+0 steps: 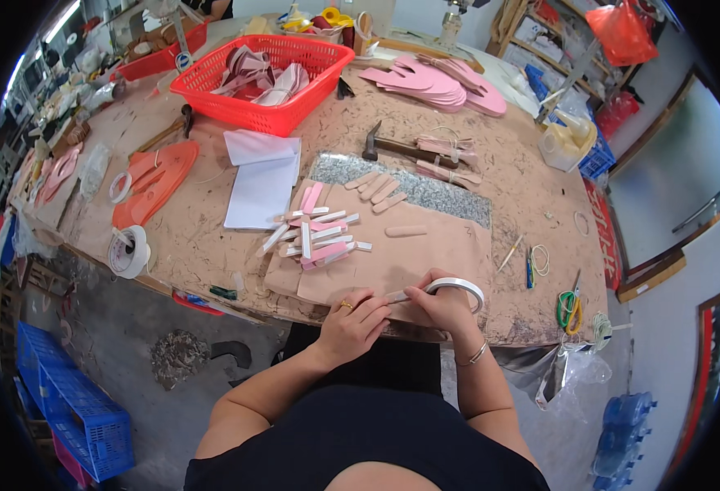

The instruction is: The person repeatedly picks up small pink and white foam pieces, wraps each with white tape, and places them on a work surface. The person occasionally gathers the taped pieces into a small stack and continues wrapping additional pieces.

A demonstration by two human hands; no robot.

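Note:
My right hand (448, 313) grips a roll of white tape (477, 293) at the near edge of the table. Between my two hands runs a short narrow strip (396, 297), its left end pinched in the curled fingers of my left hand (353, 322). Whether tape lies along that strip is too small to tell. Just beyond my hands is a beige leather sheet (352, 274). On it rests a pile of short pink and beige strips with white tape on them (319, 233). Several plain beige strips (388, 202) and a single one (406, 231) lie to its right.
A hammer (409, 150) lies behind a stone slab (450, 197). Farther back stand a red basket (278, 119) and stacked pink cut pieces (425, 84). White paper (261, 192) and a tape roll (129, 252) are leftward; scissors (570, 311) lie at the right edge.

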